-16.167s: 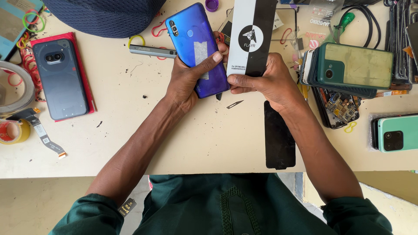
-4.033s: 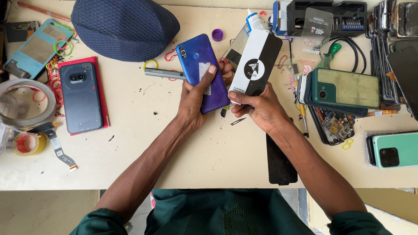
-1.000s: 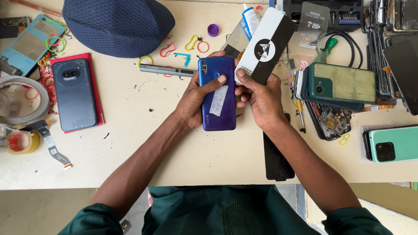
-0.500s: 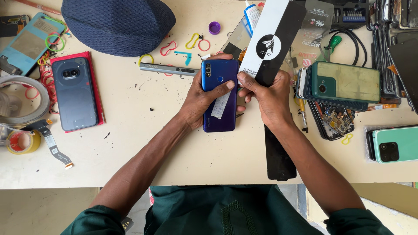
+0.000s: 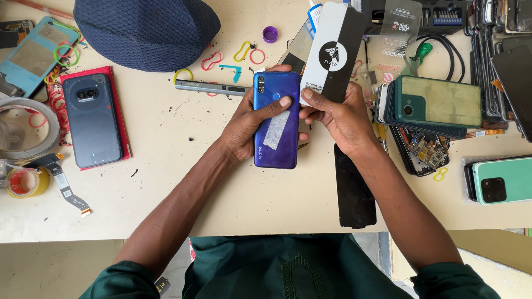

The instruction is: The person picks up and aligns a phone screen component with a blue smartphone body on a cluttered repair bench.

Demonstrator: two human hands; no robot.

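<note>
Two hands met over the middle of the counter (image 5: 166, 182), each closed on its own thing. The left hand (image 5: 252, 124) cupped a blue phone (image 5: 275, 119) from its left edge, back side up with the camera end pointing away from the person, and its thumb lay pressed across the rear panel just above a pale rectangular sticker (image 5: 275, 130). The right hand (image 5: 338, 119) pinched the lower end of a long black-and-white packet (image 5: 332, 52), thumb on the front and fingers curled behind, so the packet stood up and leaned away toward the far side of the counter, just beside the phone's right edge.

Judging from this, the step in hand was getting the packet ready beside the phone: the phone was steadied and the packet was held, apparently unopened. A next move would likely call for the left hand keeping the phone firm while the right worked the packet's end, or for setting one thing down to free fingers.

Near the right forearm a black glass strip (image 5: 353, 188) lay flat on the counter. A dark grey phone (image 5: 91, 119) rested on a red case at the left, a navy cap (image 5: 147, 30) lay beyond it, and a green-backed phone (image 5: 432, 105) sat on a stack at the right.
</note>
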